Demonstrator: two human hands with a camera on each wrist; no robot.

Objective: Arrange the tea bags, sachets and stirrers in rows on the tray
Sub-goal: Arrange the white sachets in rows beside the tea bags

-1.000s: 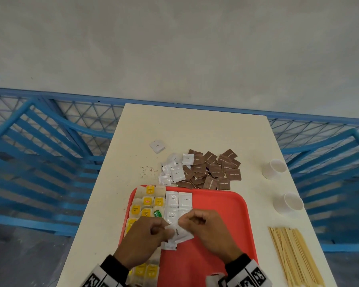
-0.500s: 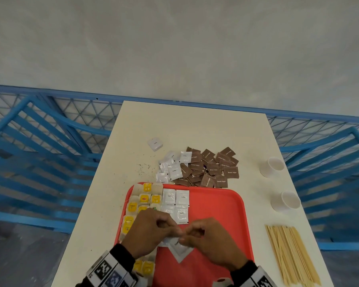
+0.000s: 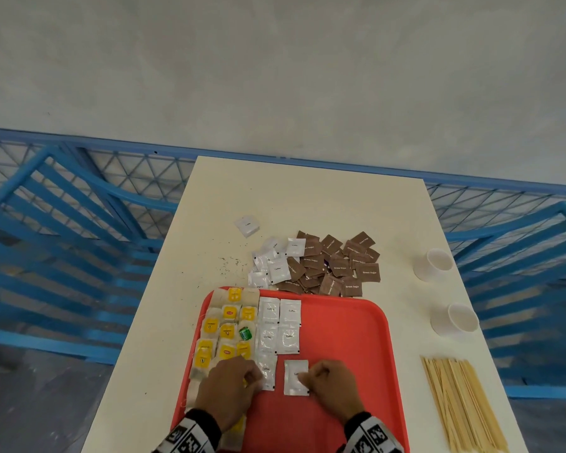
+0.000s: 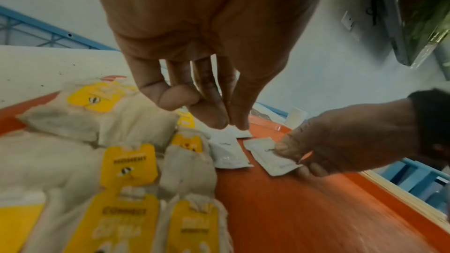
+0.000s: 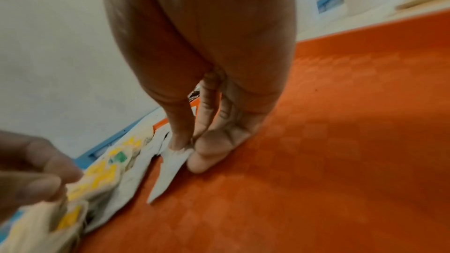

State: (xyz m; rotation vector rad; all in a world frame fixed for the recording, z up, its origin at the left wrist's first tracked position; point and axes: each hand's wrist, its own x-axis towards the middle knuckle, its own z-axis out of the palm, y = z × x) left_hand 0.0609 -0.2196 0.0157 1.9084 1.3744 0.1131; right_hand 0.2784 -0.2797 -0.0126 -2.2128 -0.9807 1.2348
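A red tray (image 3: 347, 338) holds rows of yellow-tagged tea bags (image 3: 226, 331) at its left. Beside them lie white coffee sachets (image 3: 278, 325) in two columns. My right hand (image 3: 307, 380) pinches the right edge of a white sachet (image 3: 294, 376) lying flat on the tray; the pinch also shows in the right wrist view (image 5: 190, 147). My left hand (image 3: 257, 379) has its fingertips bunched at the left edge of the neighbouring sachet (image 3: 268, 371). In the left wrist view nothing shows between the left hand's thumb and fingers (image 4: 216, 118). Wooden stirrers (image 3: 461, 403) lie right of the tray.
Beyond the tray a pile of brown sugar sachets (image 3: 337, 263) and loose white sachets (image 3: 272, 263) lies on the cream table (image 3: 307, 197), with one stray sachet (image 3: 247, 225) further back. Two white paper cups (image 3: 433, 264) (image 3: 455, 322) stand at the right. Blue railings surround the table.
Both hands were together over the tray handling white sachets. They have moved apart, and two sachets now lie side by side below the earlier rows.
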